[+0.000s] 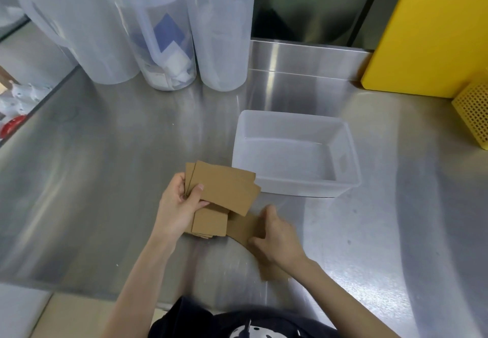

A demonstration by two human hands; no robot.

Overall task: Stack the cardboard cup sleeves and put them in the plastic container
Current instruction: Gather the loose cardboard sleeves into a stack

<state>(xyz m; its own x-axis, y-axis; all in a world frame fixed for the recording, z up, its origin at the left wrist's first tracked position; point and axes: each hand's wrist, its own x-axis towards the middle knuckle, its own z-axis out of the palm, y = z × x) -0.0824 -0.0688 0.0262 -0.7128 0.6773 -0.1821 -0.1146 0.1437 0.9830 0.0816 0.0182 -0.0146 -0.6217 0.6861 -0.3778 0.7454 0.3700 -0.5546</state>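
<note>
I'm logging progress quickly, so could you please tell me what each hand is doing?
Left hand: closed, holding a fanned bunch of sleeves.
Right hand: on a blurred sleeve on the counter; grip cannot be told.

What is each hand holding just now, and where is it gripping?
The left hand pinches a fanned stack of flat brown cardboard cup sleeves at its left end. The right hand rests on another brown sleeve lying on the steel counter; whether it grips is unclear.

Brown flat sleeves (224, 187) fanned, clear container (295, 152) beside
</note>
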